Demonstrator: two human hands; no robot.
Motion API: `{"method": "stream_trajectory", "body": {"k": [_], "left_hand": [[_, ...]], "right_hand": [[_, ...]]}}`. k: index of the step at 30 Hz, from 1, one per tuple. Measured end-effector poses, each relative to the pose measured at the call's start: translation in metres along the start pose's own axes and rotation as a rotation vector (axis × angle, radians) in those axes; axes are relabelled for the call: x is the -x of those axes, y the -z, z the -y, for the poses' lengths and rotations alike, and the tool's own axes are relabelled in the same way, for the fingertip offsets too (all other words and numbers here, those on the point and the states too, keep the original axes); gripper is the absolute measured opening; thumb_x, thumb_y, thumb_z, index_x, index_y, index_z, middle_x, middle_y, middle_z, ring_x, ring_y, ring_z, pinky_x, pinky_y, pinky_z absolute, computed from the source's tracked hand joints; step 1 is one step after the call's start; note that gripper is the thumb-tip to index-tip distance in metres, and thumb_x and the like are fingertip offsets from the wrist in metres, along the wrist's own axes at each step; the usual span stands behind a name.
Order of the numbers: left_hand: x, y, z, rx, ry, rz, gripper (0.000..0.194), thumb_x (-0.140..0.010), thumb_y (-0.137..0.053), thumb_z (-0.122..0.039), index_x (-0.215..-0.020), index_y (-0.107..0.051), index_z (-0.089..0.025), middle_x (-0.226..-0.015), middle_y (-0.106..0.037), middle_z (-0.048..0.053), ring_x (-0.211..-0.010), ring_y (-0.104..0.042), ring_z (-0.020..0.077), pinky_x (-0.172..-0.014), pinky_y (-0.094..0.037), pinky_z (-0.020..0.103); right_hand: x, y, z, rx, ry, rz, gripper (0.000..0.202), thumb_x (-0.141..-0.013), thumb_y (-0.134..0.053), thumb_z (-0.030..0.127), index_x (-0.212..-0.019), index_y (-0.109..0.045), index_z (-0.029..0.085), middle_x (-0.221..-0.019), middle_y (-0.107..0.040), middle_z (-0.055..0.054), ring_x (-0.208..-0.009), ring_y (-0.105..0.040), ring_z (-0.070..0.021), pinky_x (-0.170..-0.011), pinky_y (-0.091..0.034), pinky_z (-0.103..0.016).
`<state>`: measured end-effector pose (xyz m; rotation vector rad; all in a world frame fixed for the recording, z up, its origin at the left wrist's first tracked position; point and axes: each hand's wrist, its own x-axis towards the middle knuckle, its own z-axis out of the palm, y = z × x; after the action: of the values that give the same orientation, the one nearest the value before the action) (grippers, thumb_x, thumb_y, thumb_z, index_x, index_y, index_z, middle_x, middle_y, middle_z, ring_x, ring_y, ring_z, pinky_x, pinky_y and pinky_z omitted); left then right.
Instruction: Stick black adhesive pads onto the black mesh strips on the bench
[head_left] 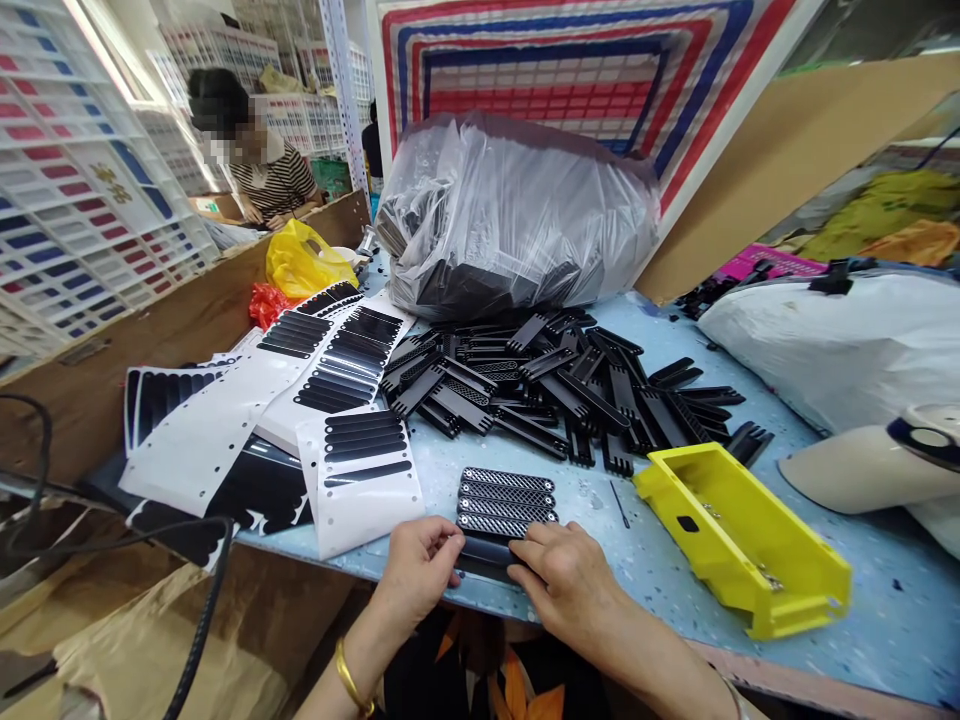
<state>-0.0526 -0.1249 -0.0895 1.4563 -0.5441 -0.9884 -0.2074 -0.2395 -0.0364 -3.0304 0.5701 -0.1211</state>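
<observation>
black strip [486,551] lies at the table's [600,520] near edge, between both hands, its long axis running left to right, just nearer than the patterned pieces [507,500]. left hand [417,568] and right hand [564,570] are equally near, fingers closed on opposite ends. gold writing [110,185] at upper left is too small to read.

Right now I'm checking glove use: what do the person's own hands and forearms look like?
The left hand and right hand are ungloved. A gold bangle circles the left wrist; the pale edge on the right forearm is too cropped to identify.
</observation>
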Motion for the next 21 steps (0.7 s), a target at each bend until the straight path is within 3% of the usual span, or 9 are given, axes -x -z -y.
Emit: {"method": "stream_trajectory", "body": {"k": [10,21], "left_hand": [[-0.0028,-0.0025,0.0042,-0.018,-0.005,-0.040,0.023,-0.066,-0.065,-0.039,-0.063,-0.064,-0.016,-0.043,-0.053,-0.002,-0.038,-0.054,0.0132,-0.037,-0.034,0.019],[-0.0018,-0.0015,0.0028,-0.041,0.041,-0.055,0.030,-0.064,-0.064,-0.046,-0.063,-0.064,-0.016,-0.039,-0.055,0.001,-0.035,-0.049,0.0127,-0.034,-0.033,0.019]], "right_hand": [[0.0009,-0.0013,-0.0091,-0.048,-0.007,0.052,0.011,-0.082,-0.068,0.017,-0.086,-0.075,0.025,-0.079,-0.068,-0.002,-0.076,-0.062,-0.0197,-0.067,-0.041,-0.030],[0.0086,-0.0066,-0.0069,-0.057,0.061,-0.057,0.014,-0.084,-0.067,0.012,-0.091,-0.073,0.022,-0.077,-0.065,-0.003,-0.073,-0.057,-0.0202,-0.068,-0.041,-0.031]]}}
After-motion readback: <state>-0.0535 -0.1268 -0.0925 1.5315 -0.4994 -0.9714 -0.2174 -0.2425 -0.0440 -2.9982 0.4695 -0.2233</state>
